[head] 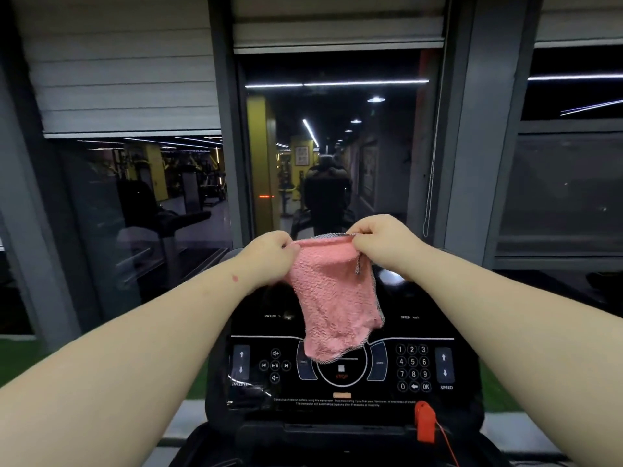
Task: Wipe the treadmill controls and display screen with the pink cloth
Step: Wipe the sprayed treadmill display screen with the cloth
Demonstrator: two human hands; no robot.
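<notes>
Head view: left hand (269, 254) and right hand (377, 241) pinch pink cloth (332, 298) above treadmill controls (340, 369).

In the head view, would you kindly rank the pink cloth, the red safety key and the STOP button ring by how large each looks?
Largest to smallest as they appear:
1. pink cloth, held up by the left hand and right hand, nearer the camera, so it may look oversized
2. STOP button ring, partly hidden by the cloth
3. red safety key
</notes>
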